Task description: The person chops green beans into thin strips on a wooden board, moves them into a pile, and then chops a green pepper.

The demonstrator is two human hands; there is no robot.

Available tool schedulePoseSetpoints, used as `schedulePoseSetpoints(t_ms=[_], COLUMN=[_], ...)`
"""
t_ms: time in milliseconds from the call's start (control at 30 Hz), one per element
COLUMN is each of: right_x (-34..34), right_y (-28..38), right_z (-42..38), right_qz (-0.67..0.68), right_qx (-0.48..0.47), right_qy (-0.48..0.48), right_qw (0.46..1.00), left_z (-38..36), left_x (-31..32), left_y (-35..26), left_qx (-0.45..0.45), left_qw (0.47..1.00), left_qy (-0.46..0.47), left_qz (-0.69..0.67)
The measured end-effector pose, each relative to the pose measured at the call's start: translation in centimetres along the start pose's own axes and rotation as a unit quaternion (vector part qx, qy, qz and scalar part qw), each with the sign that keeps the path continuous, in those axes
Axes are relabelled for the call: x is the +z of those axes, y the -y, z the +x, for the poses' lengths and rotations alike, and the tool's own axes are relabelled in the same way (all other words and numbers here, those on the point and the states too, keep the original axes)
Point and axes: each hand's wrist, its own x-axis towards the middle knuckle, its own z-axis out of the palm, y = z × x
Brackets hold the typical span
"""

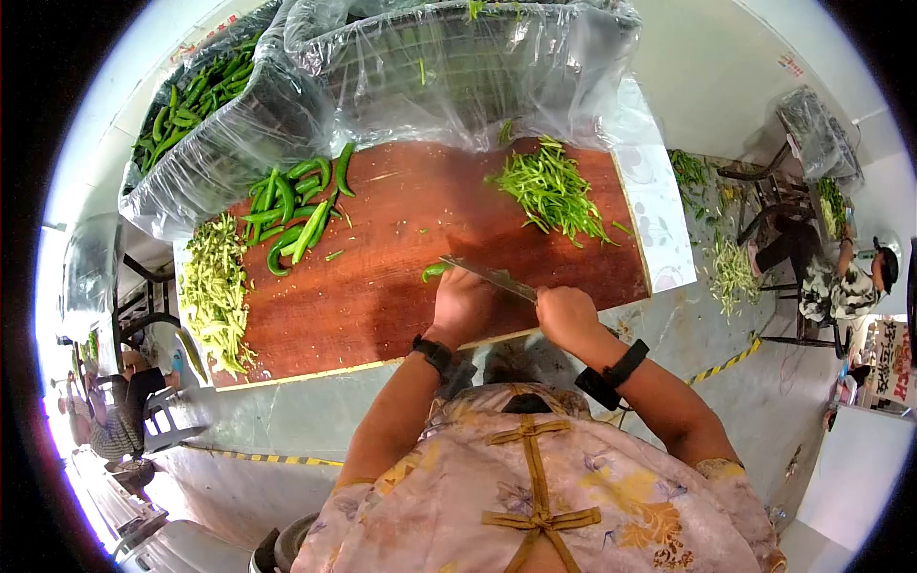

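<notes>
My right hand (565, 313) is closed round the handle of a knife (499, 278), whose blade points left and rests beside my left hand (462, 304). Under the fingers of my left hand lies a green chili pepper (436, 271), its end sticking out to the left on the brown board (373, 229). Whole green peppers (287, 205) are heaped at the board's upper left. At the upper right is a pile of thin green pepper shreds (554, 186). Pale cut pieces (215, 291) form a long heap along the left edge.
A plastic-lined basket (229, 143) of whole peppers stands at the far left, beside a larger plastic-lined bin (458, 76). Shreds (731, 272) lie on the floor at right. A person (845, 282) sits at far right, another person (119, 406) at far left.
</notes>
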Motion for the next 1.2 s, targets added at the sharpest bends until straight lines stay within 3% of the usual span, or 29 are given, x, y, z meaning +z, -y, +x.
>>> schedulePoseSetpoints(t_ms=[300,867,967,1200], right_x=[0.2,0.3,0.7,2.2], right_y=[0.2,0.7,0.6,2.4], right_z=[-0.3,-1.2,-0.6,3.4], right_qz=[0.005,0.026,0.018,0.023], right_qx=[-0.018,-0.007,0.0,0.029], right_qy=[-0.06,-0.083,-0.081,-0.105], right_qw=[0.998,0.996,0.997,0.994], left_z=[-0.2,-0.2,-0.4,-0.9], left_x=[0.9,1.6,1.6,1.2], left_y=[0.4,1.5,1.3,1.8], left_qx=[0.023,0.066,0.013,0.015], left_qw=[0.999,0.996,0.999,1.0], left_qy=[-0.017,-0.046,-0.025,0.017], left_qz=[0.038,0.025,0.018,0.005])
